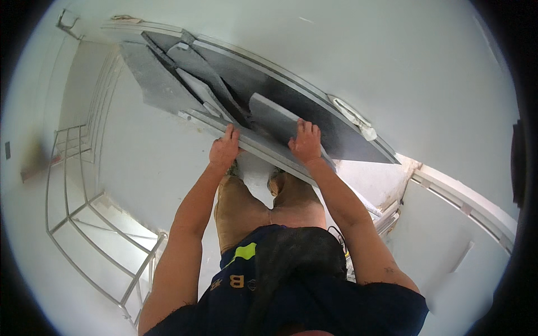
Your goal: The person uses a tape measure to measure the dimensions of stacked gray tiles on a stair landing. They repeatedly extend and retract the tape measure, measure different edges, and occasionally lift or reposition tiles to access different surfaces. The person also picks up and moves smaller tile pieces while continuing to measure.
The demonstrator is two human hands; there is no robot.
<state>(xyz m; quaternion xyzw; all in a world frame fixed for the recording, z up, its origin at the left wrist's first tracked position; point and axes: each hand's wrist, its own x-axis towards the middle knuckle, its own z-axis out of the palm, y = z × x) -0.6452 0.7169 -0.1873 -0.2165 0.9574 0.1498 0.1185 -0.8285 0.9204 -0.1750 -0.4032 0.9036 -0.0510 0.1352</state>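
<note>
My left hand (224,147) is closed on the near edge of a long grey slab (263,151) held tilted across my legs. My right hand (305,140) is closed over the top of a shorter grey slab (270,107) just behind it. Beyond them, several loose grey slabs (143,67) and cut pieces lean at angles against larger dark grey panels (358,134) along the wall. The undersides of both held slabs are hidden.
A metal railing (84,224) runs along the left. The white wall (392,61) rises behind the panels, with a crumpled white item (353,117) on their top edge. A pale strip (465,201) runs along the right. My legs stand on a pale floor (145,157).
</note>
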